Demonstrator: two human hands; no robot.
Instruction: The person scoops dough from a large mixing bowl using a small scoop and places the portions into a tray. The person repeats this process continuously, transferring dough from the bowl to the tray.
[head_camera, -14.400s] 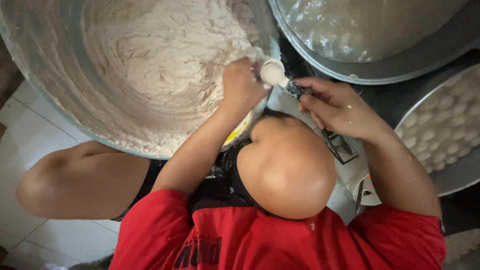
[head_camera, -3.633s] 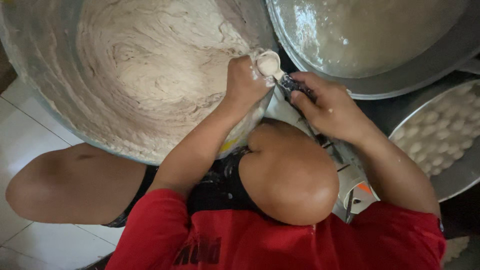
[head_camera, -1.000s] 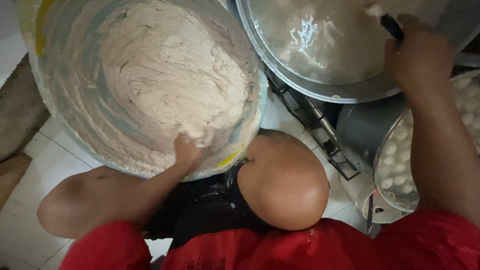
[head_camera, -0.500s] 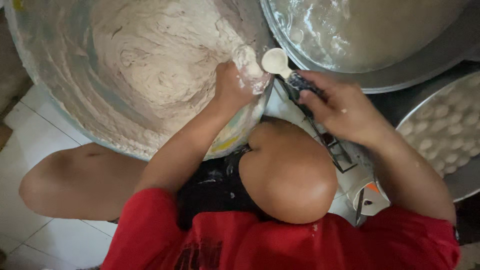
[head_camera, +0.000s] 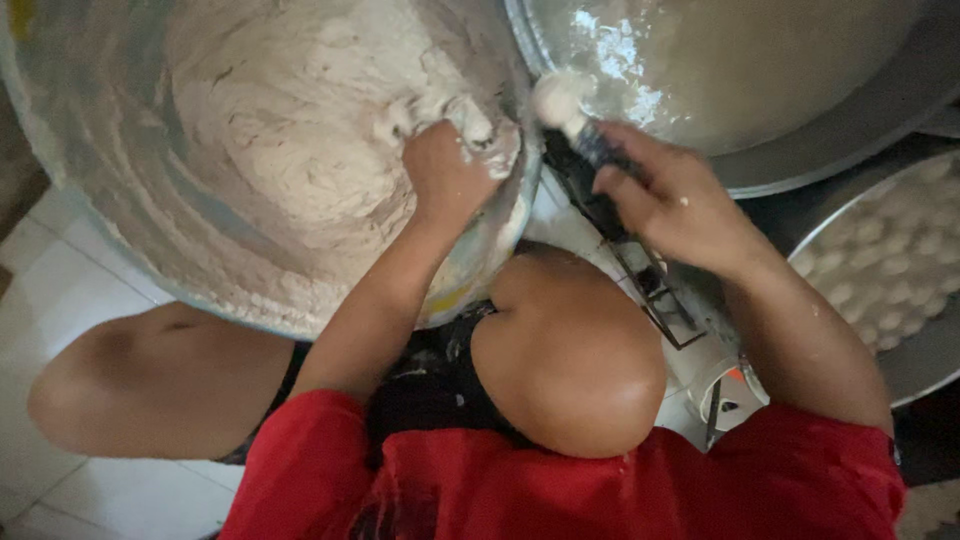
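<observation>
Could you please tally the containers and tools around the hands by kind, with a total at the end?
Large basins of pale dough: 1
Metal pans of cloudy liquid: 1
Trays of small white balls: 1
Spoons with a lump of dough, held in the right hand: 1
Total: 4
The left hand is in the dough.

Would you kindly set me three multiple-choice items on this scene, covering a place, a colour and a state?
1. Where is the left hand?
A. in the dough bowl
B. on the floor
C. on the tray of balls

2. What colour is the shirt?
A. blue
B. red
C. white

3. What is the state of the spoon in the right hand?
A. clean and empty
B. loaded with dough
C. lying on the floor

Answers: 1 A, its fingers grip dough at the bowl's edge; 2 B, the cloth is plainly red; 3 B, a pale lump covers its tip.
</observation>
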